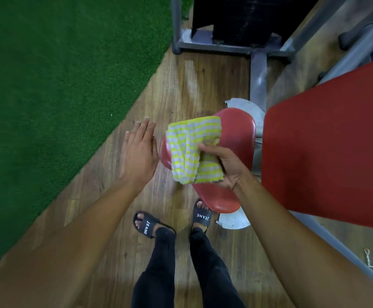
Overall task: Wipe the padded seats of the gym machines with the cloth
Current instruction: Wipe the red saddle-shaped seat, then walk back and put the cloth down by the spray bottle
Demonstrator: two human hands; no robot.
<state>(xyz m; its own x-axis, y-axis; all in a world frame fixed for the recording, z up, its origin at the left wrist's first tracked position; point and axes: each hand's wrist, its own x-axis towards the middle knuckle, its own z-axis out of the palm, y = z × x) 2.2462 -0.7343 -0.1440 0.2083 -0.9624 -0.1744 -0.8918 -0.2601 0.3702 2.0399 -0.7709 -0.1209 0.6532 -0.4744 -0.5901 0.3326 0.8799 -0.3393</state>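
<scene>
you stand on a brown wood-plank floor that meets a wide patch of green turf along a slanted edge to your left. your feet are in black slides marked "jeane", below black trousers. ahead and to the right is a grey metal machine frame, with a dark panel standing in it at the top. a large red pad fills the right side. just beside it, lower and nearer to you, is a small rounded red seat on a grey metal plate. a bit of pale string lies on the floor at the far right.

your right grip is closed on the cloth, a folded piece striped yellow and white, with the thumb pressed on top and the fingers curled beneath. the cloth sits over the left half of the small seat; whether it touches the padding you cannot tell from here.

your left grip is open and holds nothing, fingers straight and close together, palm turned down. it hangs over the floor just beside the seat's left edge and the cloth's near corner.
</scene>
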